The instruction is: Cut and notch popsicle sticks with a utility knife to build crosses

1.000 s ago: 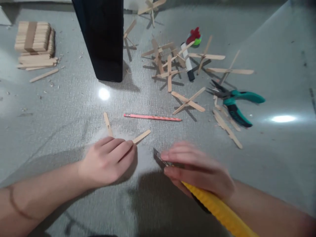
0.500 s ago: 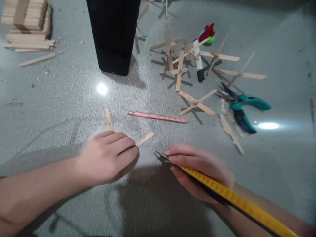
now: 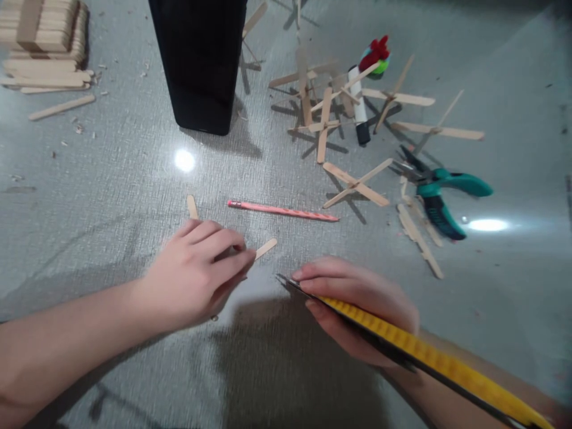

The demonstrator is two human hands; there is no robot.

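Note:
My left hand [image 3: 196, 277] is closed, fingers bent down over wooden craft sticks on the table. One stick end [image 3: 192, 206] sticks out above the knuckles, and another stick end [image 3: 267, 248] shows past the fingertips at the right. Where these sticks meet is hidden under the hand. My right hand [image 3: 357, 304] grips a yellow-and-black utility knife [image 3: 384, 333]. Its thin metal tip points left, just short of the right-hand stick end and apart from it. A pink pencil [image 3: 286, 210] lies beyond both hands.
Several crossed craft-stick pieces [image 3: 356, 183] stand at the upper right, near a white marker [image 3: 357, 101] and a red-green fuzzy object [image 3: 375, 56]. Teal-handled pliers [image 3: 440, 193] lie by loose sticks [image 3: 420, 238]. A black device [image 3: 201, 71] and stick bundles [image 3: 44, 27] are at the back.
My left hand has shifted slightly up, and its fingers have moved over the sticks, covering more of them. The knife in my right hand has edged slightly left.

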